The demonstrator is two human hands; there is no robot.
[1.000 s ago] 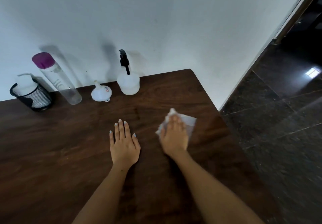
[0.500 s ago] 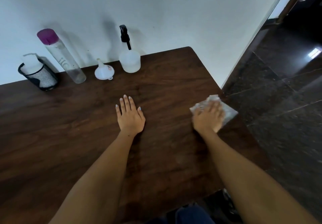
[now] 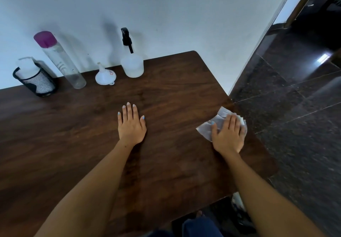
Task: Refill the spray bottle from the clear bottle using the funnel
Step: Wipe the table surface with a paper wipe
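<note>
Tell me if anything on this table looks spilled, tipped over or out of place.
No spill shows. The funnel sits mouth down, spout up, between the capped clear bottle and the spray bottle. The right hand presses a white cloth at the table edge.

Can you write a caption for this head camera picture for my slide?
Right hand presses a tissue at the table edge; left hand lies flat; spray bottle, funnel, clear bottle wait behind.
</note>
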